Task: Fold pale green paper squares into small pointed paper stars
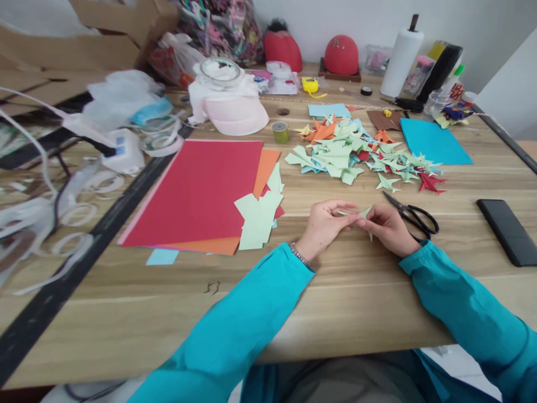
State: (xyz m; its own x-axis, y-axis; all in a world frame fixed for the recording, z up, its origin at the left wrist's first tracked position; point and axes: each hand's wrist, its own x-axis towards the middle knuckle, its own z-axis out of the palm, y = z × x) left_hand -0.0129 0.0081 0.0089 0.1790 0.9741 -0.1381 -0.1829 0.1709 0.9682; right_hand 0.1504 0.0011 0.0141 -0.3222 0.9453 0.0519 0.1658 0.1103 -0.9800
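My left hand (325,225) and my right hand (390,228) meet over the wooden table (356,291), both pinching a small folded piece of pale green paper (364,212) between the fingertips. Both arms wear teal sleeves. Black scissors (413,215) lie just right of my right hand. A pile of folded green, orange, blue and red paper shapes (356,154) lies beyond my hands. Loose pale green squares (258,215) rest to the left, overlapping the sheets.
Large red (197,193) and orange sheets lie at the left centre. A blue sheet (434,143) and a black phone (507,230) are on the right. A paper towel roll (401,56), a white cap (229,109), a thread spool (279,132) and clutter fill the back.
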